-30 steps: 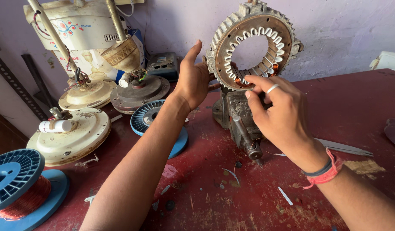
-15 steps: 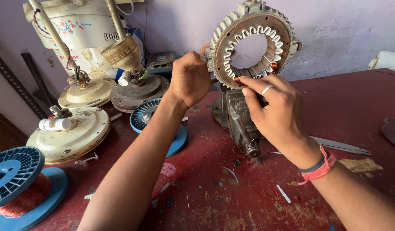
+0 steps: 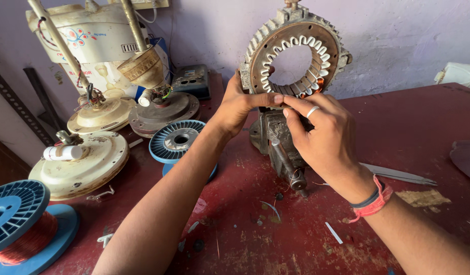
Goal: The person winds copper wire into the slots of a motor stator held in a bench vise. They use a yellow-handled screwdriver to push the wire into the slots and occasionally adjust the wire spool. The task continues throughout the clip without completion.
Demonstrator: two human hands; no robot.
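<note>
Two hands on stator ring (image 3: 294,53), which stands upright in bench vise (image 3: 278,145) at 12 o'clock on red table (image 3: 428,127). Left hand (image 3: 238,106) grips ring's lower-left rim, thumb along bottom edge. Right hand (image 3: 324,133) pinches at ring's bottom, fingers together. Blue wire spool (image 3: 176,141) at 9 o'clock of vise; copper-wound spool (image 3: 21,226) at 8 o'clock.

Both hands, left hand (image 3: 240,104) and right hand (image 3: 324,135), pinch at the lower inner edge of a motor ring (image 3: 294,53) standing upright in a vise (image 3: 278,145) on a red table (image 3: 423,122).
</note>
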